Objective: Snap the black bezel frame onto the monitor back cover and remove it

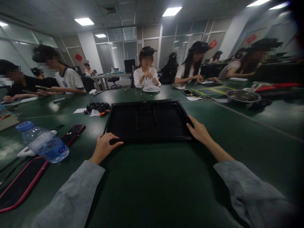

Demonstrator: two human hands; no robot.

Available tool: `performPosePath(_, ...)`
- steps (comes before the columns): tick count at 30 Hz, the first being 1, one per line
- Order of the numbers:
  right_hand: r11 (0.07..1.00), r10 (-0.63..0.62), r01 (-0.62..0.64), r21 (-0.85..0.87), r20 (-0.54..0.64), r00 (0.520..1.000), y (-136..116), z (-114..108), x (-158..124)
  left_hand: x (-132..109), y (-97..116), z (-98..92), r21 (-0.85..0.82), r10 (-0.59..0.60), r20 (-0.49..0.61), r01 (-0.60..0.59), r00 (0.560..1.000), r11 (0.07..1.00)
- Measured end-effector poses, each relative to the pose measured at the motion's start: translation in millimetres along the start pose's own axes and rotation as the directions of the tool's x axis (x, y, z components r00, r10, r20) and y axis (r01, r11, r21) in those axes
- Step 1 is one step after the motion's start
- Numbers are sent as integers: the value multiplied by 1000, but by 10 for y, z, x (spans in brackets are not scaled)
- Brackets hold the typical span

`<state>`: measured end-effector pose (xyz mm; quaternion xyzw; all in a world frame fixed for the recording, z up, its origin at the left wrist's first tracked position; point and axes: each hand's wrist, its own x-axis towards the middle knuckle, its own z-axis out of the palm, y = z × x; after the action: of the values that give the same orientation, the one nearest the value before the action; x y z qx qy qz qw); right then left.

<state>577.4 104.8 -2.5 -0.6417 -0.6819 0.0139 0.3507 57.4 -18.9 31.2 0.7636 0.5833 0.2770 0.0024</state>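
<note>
Black panel point(147, 118), inner detail murky; hands point(104, 146) point(199, 130) clamped at near corners, grip underneath hidden.

A bottle point(45, 143) and metal bowl point(244, 96) rest on the table point(147, 183).

One head-worn camera looks from above the near side of the table point(147, 183), facing forward and down across it, close to the left hand point(104, 146) and right hand point(199, 130), and reaching past the table's far side to the ceiling point(142, 12).
</note>
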Motion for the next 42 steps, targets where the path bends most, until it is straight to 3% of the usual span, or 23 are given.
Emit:
performPosePath(3, 999, -1, 2, 37, -22, 1000, 23, -5, 4, 16, 24, -1, 29, -15, 20, 15, 1000, 999)
performPosePath(6, 995, 8, -4, 105, -32, 999, 24, 2, 0, 53, -35, 55, 55, -134, -79, 138, 988, 989)
performPosePath(10, 977, 66, -60, 203, -23, 998, 40, 38, 4, 111, -284, 182, -51, -353, -229, 351, 907, 935)
performPosePath(14, 971, 120, -109, 212, -37, 992, 83, 69, -4, 145, -527, 240, -303, -484, -104, 436, 869, 847)
performPosePath(17, 975, 114, -102, 200, -50, 992, 97, 78, -38, 154, -593, 242, -458, -498, -29, 432, 866, 777)
performPosePath(23, 976, 131, -116, 186, -69, 989, 67, 82, -123, 154, -615, 269, -522, -500, -56, 402, 864, 752)
performPosePath(29, 973, 140, -120, 197, -89, 986, 34, 56, -155, 168, -585, 270, -617, -568, -55, 420, 821, 666)
performPosePath(35, 968, 178, -160, 191, -78, 981, 101, 57, -114, 175, -462, 221, -691, -621, 15, 457, 783, 560)
performPosePath(42, 976, 174, -158, 153, -102, 979, 156, 51, -94, 160, -405, 169, -597, -610, -41, 470, 791, 650)
